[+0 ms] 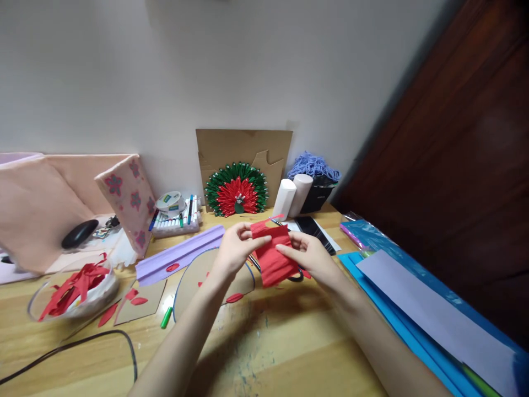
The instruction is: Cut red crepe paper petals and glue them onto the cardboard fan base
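Observation:
A piece of red crepe paper (pixel 276 259) is held up over the middle of the desk, creased and hanging down. My left hand (pixel 239 247) pinches its left side, thumb in front. On the right side my right hand (pixel 308 251) grips the paper too, thumb across its face. Below and behind the paper lie scissors (pixel 296 277), mostly hidden, with a dark handle loop showing. A cardboard piece with a blue outline (pixel 188 289) is under my left forearm, and small red petal-shaped cutouts (pixel 235 298) are scattered around it.
A clear bowl (pixel 37 311) of red scraps stands at left, near a black cable (pixel 130 342). Behind are a marker tray (pixel 177 225), a red-green fan-shaped craft (pixel 237 193) against cardboard (pixel 243 146), and white rolls (pixel 284 198). Coloured sheets (pixel 421 300) cover the right side.

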`<state>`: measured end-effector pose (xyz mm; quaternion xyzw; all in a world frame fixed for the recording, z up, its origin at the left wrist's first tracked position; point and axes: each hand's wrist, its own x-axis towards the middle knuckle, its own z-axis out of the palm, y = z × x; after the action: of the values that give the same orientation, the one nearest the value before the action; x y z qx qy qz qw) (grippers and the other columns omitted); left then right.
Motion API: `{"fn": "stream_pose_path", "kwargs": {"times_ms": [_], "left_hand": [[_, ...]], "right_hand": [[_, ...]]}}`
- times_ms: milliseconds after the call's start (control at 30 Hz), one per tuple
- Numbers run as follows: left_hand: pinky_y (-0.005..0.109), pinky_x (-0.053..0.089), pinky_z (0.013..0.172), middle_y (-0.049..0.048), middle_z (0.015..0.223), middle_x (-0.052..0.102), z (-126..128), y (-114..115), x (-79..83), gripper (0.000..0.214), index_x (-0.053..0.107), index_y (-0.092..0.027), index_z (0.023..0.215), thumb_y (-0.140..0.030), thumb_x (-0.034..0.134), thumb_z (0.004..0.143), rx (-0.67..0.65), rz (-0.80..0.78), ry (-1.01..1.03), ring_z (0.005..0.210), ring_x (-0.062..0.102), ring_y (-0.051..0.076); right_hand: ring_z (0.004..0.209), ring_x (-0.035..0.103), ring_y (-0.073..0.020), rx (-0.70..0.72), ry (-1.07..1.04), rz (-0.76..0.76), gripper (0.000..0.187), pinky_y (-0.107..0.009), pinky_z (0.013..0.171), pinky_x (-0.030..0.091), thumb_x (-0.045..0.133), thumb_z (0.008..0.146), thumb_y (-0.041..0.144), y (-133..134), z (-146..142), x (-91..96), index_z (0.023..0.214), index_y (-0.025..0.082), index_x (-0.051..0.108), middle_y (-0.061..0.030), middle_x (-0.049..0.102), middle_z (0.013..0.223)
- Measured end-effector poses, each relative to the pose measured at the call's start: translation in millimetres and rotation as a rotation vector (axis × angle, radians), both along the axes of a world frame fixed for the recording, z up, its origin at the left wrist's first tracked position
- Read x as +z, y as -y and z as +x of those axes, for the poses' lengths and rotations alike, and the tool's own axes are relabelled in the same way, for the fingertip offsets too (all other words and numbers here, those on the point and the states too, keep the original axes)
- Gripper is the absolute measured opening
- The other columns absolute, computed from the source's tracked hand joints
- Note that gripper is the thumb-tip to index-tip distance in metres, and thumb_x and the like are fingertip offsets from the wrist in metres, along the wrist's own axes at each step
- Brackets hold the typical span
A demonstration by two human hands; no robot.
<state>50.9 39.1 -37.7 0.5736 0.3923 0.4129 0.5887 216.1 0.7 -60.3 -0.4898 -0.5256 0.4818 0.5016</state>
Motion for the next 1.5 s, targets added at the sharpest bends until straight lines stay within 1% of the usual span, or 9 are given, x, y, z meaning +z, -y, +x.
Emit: {"fn": "stream_pose_path", "kwargs": {"times_ms": [100,200,367,600,933,1067,1167,1333,1500], "left_hand": [[0.027,0.046,0.069,0.0073,0.082,0.068,13,9,-5.6,0.03,0.063,-0.011,0.089,-0.037,0.063,0.075,-0.02,-0.119,0.12,0.075,0.061,0.017],[0.026,0.045,0.066,0.0052,0.078,0.067,18,11,-12.8,0.03,0.063,-0.012,0.086,-0.04,0.056,0.079,0.016,-0.085,0.099,0.073,0.06,0.017],[0.023,0.04,0.064,0.0017,0.075,0.061,-1,-5,-12.6,0.021,0.058,-0.015,0.077,-0.032,0.047,0.084,0.258,0.284,-0.173,0.071,0.054,0.015],[0.021,0.026,0.051,-0.004,0.056,0.038,-33,-13,9.7,0.037,0.044,-0.017,0.059,-0.044,0.047,0.084,0.249,0.452,-0.337,0.055,0.035,0.01],[0.02,0.028,0.049,-0.0008,0.059,0.053,-52,-12,20.4,0.036,0.063,-0.013,0.066,-0.046,0.057,0.077,0.156,0.308,-0.312,0.053,0.041,0.009],[0.02,0.025,0.045,-0.0014,0.054,0.05,-49,-12,20.3,0.034,0.063,-0.013,0.062,-0.044,0.059,0.075,0.126,0.283,-0.331,0.05,0.038,0.008],[0.021,0.024,0.044,-0.0017,0.051,0.048,-40,-9,17.1,0.035,0.061,-0.013,0.057,-0.043,0.059,0.075,0.034,0.29,-0.347,0.048,0.036,0.008],[0.021,0.03,0.046,-0.0009,0.053,0.055,-25,-2,11.5,0.034,0.063,-0.015,0.058,-0.042,0.058,0.077,-0.153,0.285,-0.358,0.049,0.042,0.008],[0.025,0.045,0.061,0.006,0.081,0.068,-24,-13,3.1,0.041,0.069,-0.016,0.084,-0.054,0.056,0.077,-0.031,0.121,-0.092,0.072,0.06,0.017]], "right_hand": [[0.089,0.066,-0.0201,-0.152,-0.149,0.039,0.037,-0.034,0.082,0.052,0.073,0.068,0.038,0,-7,-2.2,0.097,0.018,0.062,-0.0066,0.07,0.096],[0.089,0.066,-0.0199,-0.006,-0.059,0.014,0.038,-0.032,0.079,0.053,0.072,0.069,0.041,2,-3,1.7,0.098,0.019,0.062,-0.0049,0.07,0.094],[0.084,0.065,-0.0184,0.026,0.622,-0.059,0.028,-0.031,0.075,0.05,0.043,0.089,0.04,-4,27,-9.4,0.087,0.019,0.061,-0.0058,0.068,0.091],[0.076,0.062,-0.0254,-0.164,1.05,-0.156,0.018,-0.029,0.06,0.041,0.067,0.06,0.017,-21,30,-63.2,0.069,0.017,0.051,-0.0117,0.063,0.079],[0.043,0.05,-0.0126,-0.103,0.628,-0.197,0.017,-0.023,0.041,0.036,0.058,0.069,0.034,-22,38,-46.7,0.065,0.018,0.051,0.0023,0.054,0.049],[0.048,0.055,-0.0127,-0.117,0.168,-0.089,0.039,-0.026,0.05,0.047,0.044,0.082,0.052,-14,16,-23.6,0.071,0.016,0.054,-0.0013,0.058,0.054],[0.049,0.055,-0.0128,-0.097,-0.149,0.015,0.038,-0.026,0.051,0.046,0.064,0.071,0.054,-3,-2,-10.3,0.069,0.017,0.056,-0.0006,0.058,0.054],[0.038,0.039,-0.0061,-0.043,-0.118,-0.075,0.035,-0.02,0.039,0.032,0.078,0.06,0.036,13,-13,4.7,0.065,0.019,0.049,0.0083,0.046,0.046],[0.04,0.034,-0.0041,-0.221,-0.184,0.02,0.033,-0.019,0.038,0.024,0.076,0.062,0.031,15,-9,11.5,0.065,0.019,0.046,0.0086,0.042,0.05]]}}
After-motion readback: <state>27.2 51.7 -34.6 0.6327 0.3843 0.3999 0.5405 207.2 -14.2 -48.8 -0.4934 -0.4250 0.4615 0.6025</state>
